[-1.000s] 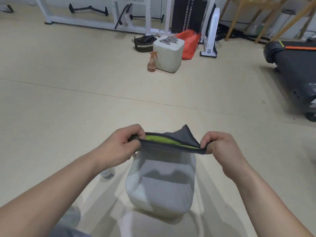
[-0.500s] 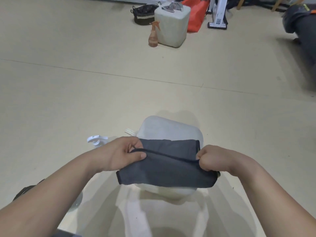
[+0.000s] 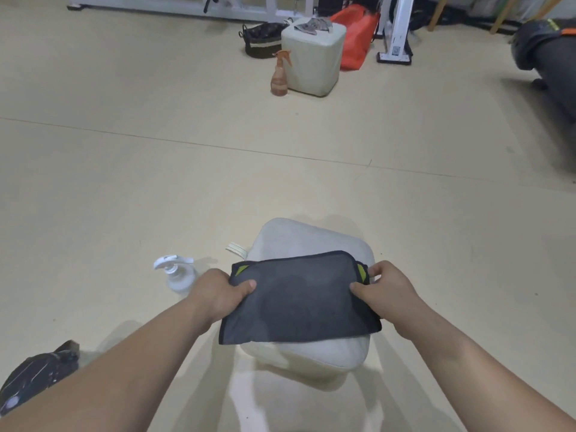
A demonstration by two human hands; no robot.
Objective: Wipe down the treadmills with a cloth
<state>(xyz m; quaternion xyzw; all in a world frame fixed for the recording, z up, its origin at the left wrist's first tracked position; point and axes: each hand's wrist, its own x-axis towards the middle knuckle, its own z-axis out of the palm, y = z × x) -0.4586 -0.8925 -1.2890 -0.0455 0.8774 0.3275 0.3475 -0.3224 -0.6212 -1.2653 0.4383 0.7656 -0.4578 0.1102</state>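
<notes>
A dark grey cloth (image 3: 296, 296) with black trim and lime-green corners is folded flat and held between both hands above a white cushioned stool (image 3: 308, 238). My left hand (image 3: 218, 294) pinches the cloth's left edge. Gripping the right edge is my right hand (image 3: 386, 288). The cloth's lower part drapes over the stool's top. A black treadmill (image 3: 548, 67) with an orange stripe lies at the far right edge, well away from my hands.
A clear pump bottle (image 3: 177, 274) stands on the floor just left of my left hand. Further off are an orange spray bottle (image 3: 279, 74), a second white stool (image 3: 313, 54) with a rag on it, a dark basket (image 3: 261, 39), an orange bag (image 3: 357, 35) and white gym equipment frames.
The cloth was stretched open edge-up a second ago; it now lies folded flat, lowered onto the stool. The view has tilted down and both hands came lower.
</notes>
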